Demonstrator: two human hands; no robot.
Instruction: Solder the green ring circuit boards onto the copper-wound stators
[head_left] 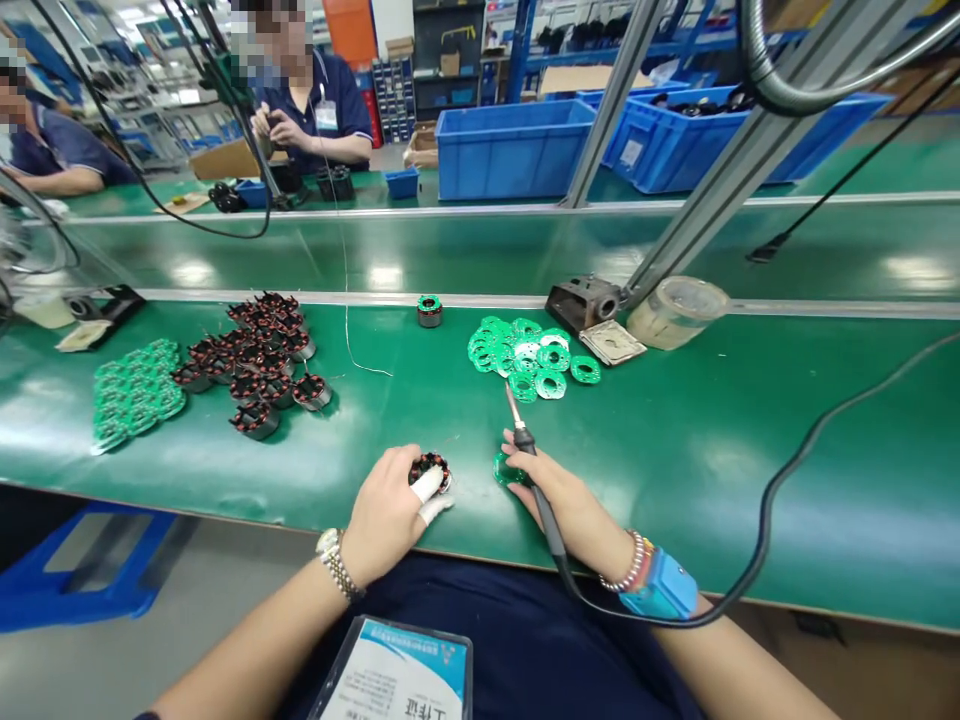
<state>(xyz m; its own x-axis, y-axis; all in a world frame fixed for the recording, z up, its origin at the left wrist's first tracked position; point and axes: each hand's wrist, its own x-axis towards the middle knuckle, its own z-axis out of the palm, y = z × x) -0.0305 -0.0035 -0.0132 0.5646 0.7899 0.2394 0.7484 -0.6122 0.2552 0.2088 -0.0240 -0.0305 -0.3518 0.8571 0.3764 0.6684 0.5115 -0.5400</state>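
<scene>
My left hand [394, 505], with white covers on two fingertips, is closed round a copper-wound motor stator [429, 466] on the green bench near its front edge. In my right hand [566, 500] a soldering iron [541, 500] lies with its tip pointing up and away. The same hand's fingers also grip a green ring-shaped circuit board [504, 470], partly hidden by them. Beyond the iron's tip lies a loose pile of green ring boards [553, 357]. A stator with a green board on top [429, 311] stands alone farther back.
Several wound stators [256, 418] are heaped on the left, beside a sheet of green boards [139, 392]. A metal iron holder [585, 303], a sponge [613, 342] and a round tub [677, 311] stand at the back right. The iron's cable [780, 470] trails right. A co-worker [315, 110] sits opposite.
</scene>
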